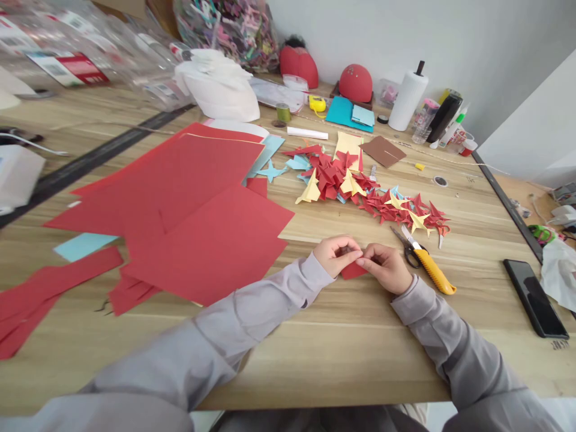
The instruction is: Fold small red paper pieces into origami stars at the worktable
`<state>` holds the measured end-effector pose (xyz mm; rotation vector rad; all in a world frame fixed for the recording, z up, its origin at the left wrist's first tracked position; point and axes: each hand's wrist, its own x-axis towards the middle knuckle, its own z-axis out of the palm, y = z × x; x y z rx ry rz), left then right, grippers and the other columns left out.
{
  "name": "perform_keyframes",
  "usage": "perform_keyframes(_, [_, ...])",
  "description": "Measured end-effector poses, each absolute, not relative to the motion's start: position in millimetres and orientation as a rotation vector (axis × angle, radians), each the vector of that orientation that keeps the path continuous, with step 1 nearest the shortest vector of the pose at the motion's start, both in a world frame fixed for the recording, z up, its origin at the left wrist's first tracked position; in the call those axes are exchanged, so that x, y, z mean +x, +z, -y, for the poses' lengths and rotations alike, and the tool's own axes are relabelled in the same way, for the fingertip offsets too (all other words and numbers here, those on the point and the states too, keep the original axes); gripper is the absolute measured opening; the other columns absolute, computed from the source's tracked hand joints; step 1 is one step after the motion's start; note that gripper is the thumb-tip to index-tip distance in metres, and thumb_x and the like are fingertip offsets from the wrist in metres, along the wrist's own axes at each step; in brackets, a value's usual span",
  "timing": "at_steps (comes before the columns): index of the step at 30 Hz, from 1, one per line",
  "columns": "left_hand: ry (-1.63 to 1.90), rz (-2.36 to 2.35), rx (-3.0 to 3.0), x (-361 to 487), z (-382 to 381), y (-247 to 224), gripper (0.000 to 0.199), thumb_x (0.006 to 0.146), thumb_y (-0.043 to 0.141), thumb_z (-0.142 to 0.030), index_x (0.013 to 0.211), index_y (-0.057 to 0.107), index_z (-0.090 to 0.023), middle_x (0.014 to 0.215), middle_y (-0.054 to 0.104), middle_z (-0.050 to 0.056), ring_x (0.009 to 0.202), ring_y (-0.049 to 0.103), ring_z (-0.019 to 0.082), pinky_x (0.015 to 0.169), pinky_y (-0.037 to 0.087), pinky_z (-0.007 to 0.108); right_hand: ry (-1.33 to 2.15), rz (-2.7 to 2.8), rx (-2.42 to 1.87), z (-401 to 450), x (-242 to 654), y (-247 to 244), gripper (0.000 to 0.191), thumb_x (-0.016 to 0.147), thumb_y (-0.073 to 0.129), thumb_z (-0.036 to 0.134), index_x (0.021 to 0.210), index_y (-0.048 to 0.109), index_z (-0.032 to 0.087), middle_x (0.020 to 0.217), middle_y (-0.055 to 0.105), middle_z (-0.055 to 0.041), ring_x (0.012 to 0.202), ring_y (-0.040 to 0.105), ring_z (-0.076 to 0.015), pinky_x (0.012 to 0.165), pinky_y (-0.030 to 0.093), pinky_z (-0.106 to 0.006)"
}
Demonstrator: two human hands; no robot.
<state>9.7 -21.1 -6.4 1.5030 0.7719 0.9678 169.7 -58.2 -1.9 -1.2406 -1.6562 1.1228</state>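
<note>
A small piece of red paper point(353, 270) is held between my two hands, just above the wooden table. My left hand point(336, 253) pinches its upper left edge, with thumb and fingers together. My right hand point(387, 266) grips the upper right edge, its thumb almost meeting the left one. Part of the paper is hidden behind the fingers. Close to my right hand lie a yellow utility knife point(434, 271) and a pair of scissors point(410, 249). Beyond the hands spreads a heap of folded paper stars point(330, 175) in red, yellow and light blue.
Large red paper sheets point(207, 240) cover the left, with red paper strips point(49, 288) nearer the edge. A phone point(535, 298) lies at the right. Along the back stand a white tissue pack point(218, 90), a yellow tape measure point(317, 104) and a white bottle point(407, 101).
</note>
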Motion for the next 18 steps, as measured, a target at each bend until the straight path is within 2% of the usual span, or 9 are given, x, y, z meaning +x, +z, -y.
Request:
perform_keyframes(8, [0.981, -0.800, 1.304, 8.8, 15.7, -4.9, 0.024, 0.062, 0.068, -0.036, 0.061, 0.059, -0.013, 0.058, 0.056, 0.000, 0.055, 0.047, 0.009, 0.054, 0.039, 0.023, 1.067, 1.696, -1.258, 58.3, 170.3, -0.6, 0.034, 0.075, 0.061, 0.046, 0.059, 0.046, 0.019, 0.052, 0.040, 0.0048, 0.050, 0.033, -0.0089, 0.048, 0.028, -0.024])
perform_keyframes(12, [0.961, -0.859, 1.110, 7.8, 13.6, -2.4, 0.027, 0.055, 0.073, -0.036, 0.062, 0.059, -0.013, 0.056, 0.058, -0.001, 0.052, 0.049, 0.009, 0.052, 0.040, 0.022, 1.079, 1.682, -1.235, 57.8, 170.9, -2.4, 0.031, 0.077, 0.059, 0.044, 0.062, 0.048, 0.019, 0.055, 0.043, 0.0038, 0.053, 0.037, -0.0098, 0.051, 0.032, -0.024])
perform_keyframes(18, [0.975, -0.882, 1.019, 8.7, 14.6, -2.5, 0.027, 0.053, 0.075, -0.034, 0.061, 0.061, -0.012, 0.053, 0.059, -0.001, 0.049, 0.051, 0.008, 0.050, 0.040, 0.020, 1.152, 1.400, -1.210, 54.8, 171.0, -3.4, 0.034, 0.076, 0.058, 0.049, 0.064, 0.049, 0.019, 0.055, 0.050, 0.0026, 0.051, 0.044, -0.0103, 0.052, 0.037, -0.025])
